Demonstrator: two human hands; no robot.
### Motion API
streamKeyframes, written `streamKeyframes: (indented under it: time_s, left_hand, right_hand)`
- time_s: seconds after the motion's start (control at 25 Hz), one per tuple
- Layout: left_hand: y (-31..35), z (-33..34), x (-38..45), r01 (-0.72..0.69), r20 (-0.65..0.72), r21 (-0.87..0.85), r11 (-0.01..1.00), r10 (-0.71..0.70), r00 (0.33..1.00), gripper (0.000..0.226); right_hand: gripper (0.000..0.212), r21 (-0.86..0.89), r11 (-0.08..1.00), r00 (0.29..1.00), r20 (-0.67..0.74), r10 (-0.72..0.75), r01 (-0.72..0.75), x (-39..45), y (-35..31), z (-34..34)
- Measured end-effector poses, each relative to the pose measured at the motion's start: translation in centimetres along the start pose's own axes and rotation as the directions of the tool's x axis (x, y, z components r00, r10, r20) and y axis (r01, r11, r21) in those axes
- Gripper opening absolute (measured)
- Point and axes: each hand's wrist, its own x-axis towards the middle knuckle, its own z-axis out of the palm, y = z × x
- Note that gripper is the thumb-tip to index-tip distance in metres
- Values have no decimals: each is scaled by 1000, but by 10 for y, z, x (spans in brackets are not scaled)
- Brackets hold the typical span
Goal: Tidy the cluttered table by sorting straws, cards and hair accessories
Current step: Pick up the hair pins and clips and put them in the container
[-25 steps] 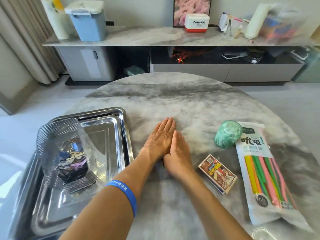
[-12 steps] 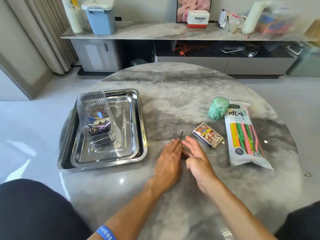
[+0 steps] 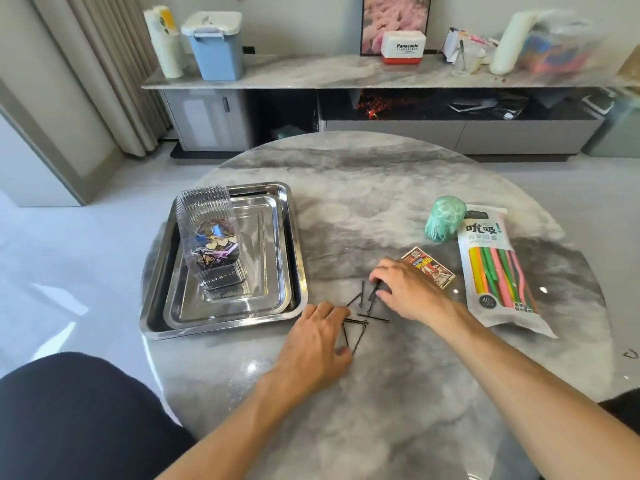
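Several black hairpins (image 3: 362, 315) lie scattered on the round marble table (image 3: 381, 209), between my two hands. My left hand (image 3: 317, 341) rests flat on the table, its fingertips touching the nearest pins. My right hand (image 3: 407, 289) has its fingers curled over one pin at the heap's far right. A card box (image 3: 433, 271) lies just behind my right hand. To its right are a bag of coloured straws (image 3: 495, 271) and a green bundle (image 3: 445, 219). A clear plastic box (image 3: 211, 244) with hair accessories stands in two stacked steel trays (image 3: 294, 258) on the left.
Behind the table runs a long low cabinet (image 3: 346, 72) with a blue bin (image 3: 214, 46), a Panasonic box (image 3: 403, 47) and other clutter. A curtain (image 3: 104, 64) hangs at the left. My dark-clothed knee (image 3: 79, 417) shows at the lower left.
My hands have come apart, uncovering the scattered hairpins that lay under them. The right hand moved toward the card box and curled over a pin. My view pulled back from the table.
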Motion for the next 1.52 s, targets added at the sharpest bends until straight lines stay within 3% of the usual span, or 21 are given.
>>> streamKeyframes:
  time_s: [0.16, 0.28, 0.36, 0.48, 0.56, 0.64, 0.72, 0.8, 0.88, 0.96, 1.04, 1.12, 1.24, 1.36, 1.52]
  left_hand:
    - [2, 12, 19, 65, -71, -126, 990, -74, 995, 37]
    - [0, 17, 27, 73, -126, -146, 987, -92, 988, 31]
    - [0, 19, 32, 75, -157, -112, 991, -92, 983, 40]
    - [5, 17, 35, 126, -112, 6, 992, -124, 986, 61]
    - [9, 14, 36, 122, -54, 11, 992, -122, 991, 67]
    - [10, 7, 38, 75, 5, -99, 992, -75, 997, 71]
    - [14, -4, 37, 11, 25, -188, 982, -7, 1000, 71]
    - [19, -7, 25, -22, -70, -4, 1000, 22, 997, 56]
    - [23, -12, 9, 99, -81, 251, 963, -81, 993, 30]
    - [21, -16, -1, 257, 12, 333, 907, -276, 961, 16]
    - [13, -16, -1, 302, 41, 352, 886, -337, 941, 17]
    - [8, -18, 2, 278, 35, 350, 895, -309, 951, 19]
    - [8, -16, 5, 268, 22, 317, 910, -289, 957, 18]
    - [15, -11, 1, 234, -39, 273, 933, -232, 972, 24]
    - [21, 4, 0, 213, -63, 261, 942, -203, 977, 33]
  right_hand:
    - [4, 147, 987, 993, -110, -48, 64, -14, -6, 11]
    - [9, 239, 964, 994, -46, -104, 112, -21, -5, 7]
    - [17, 295, 948, 993, -13, -116, 115, -21, -5, 3]
    - [18, 424, 903, 991, -83, 107, -63, -22, -5, -4]
    - [33, 325, 939, 993, 17, 114, -114, -31, -1, -4]
    - [43, 145, 986, 987, 145, 65, -86, -40, -3, 2]
    - [32, 147, 988, 995, 92, 31, -44, -45, -7, 8]
    - [15, 201, 980, 1000, 9, 10, -11, -44, -6, 12]
    - [6, 241, 970, 1000, -22, -7, 13, -42, -5, 14]
    - [4, 257, 966, 999, -31, -25, 32, -41, -5, 15]
    - [3, 275, 959, 997, -27, -65, 70, -38, -11, 18]
    - [5, 329, 937, 993, -51, -104, 115, -33, -16, 21]
    - [11, 373, 924, 985, -173, -17, 82, -23, -11, 18]
    - [25, 235, 971, 994, -113, -1, 28, -12, -7, 15]
    - [4, 138, 986, 992, -94, -82, 95, -7, -14, 15]
